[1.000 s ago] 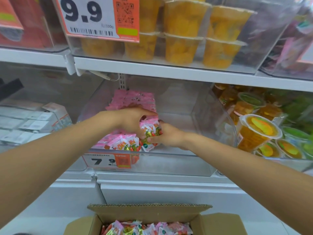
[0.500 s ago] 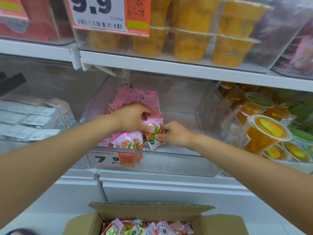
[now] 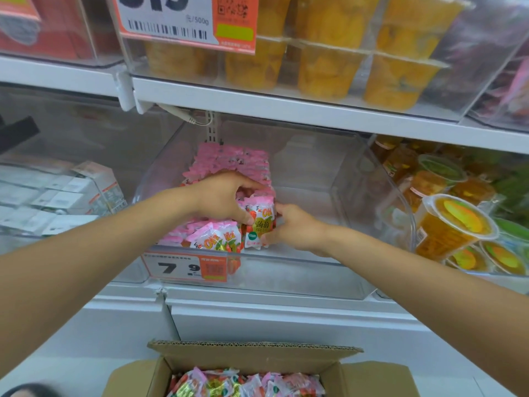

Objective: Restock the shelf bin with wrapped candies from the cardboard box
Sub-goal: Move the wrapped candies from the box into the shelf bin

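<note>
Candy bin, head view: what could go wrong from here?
The upright candy packet is held between the left hand and right hand; once released it could tip into the bare right half of the shelf bin. The front packets lean at the low front wall, so a nudge might spill them.

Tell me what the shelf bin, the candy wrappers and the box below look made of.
Shelf bin: clear rigid plastic, glossy; goods show through its walls. Wrapped candies: thin printed film, probably plastic, shiny with crimped edges. Cardboard box: matte brown corrugated board; fluting shows along the flap edge.
</note>
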The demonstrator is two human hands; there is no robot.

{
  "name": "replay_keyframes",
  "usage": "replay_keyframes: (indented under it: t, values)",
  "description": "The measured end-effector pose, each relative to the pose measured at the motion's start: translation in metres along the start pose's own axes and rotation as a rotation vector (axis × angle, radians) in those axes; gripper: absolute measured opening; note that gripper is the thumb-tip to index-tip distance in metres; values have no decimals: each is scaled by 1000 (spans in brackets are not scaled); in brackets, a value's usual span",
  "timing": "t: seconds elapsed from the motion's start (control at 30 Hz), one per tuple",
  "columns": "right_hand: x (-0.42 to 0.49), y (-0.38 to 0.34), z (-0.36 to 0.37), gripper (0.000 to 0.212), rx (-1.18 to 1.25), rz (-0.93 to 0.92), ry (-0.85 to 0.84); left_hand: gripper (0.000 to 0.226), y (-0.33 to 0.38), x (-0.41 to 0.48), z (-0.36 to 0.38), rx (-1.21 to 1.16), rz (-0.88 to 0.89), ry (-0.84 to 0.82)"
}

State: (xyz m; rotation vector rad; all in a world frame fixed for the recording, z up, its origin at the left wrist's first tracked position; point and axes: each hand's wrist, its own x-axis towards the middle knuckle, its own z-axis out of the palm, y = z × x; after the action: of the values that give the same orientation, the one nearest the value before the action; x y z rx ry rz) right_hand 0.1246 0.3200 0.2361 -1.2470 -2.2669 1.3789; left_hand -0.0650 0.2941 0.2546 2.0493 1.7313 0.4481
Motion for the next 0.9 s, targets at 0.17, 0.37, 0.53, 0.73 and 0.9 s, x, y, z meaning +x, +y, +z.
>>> replay_keyframes:
  t: [0.17, 0.37, 0.53, 0.73, 0.9]
  values:
    - [1, 7, -9, 35, 145, 48, 117, 82, 0, -2, 0, 100, -8, -34]
    - [1, 7, -9, 29, 172, 2, 64, 80, 0, -4, 2, 84, -3, 15]
    - [4, 3, -6, 39, -12, -39, 158, 78, 4, -7, 2, 29, -2, 19]
    - [5, 3, -5, 40, 20, -33, 191, 81, 6, -10, 1, 22, -25, 48]
    - [-9, -1, -20, 46, -71, -28, 314, 73, 16, -24, -13, -46, -63, 124]
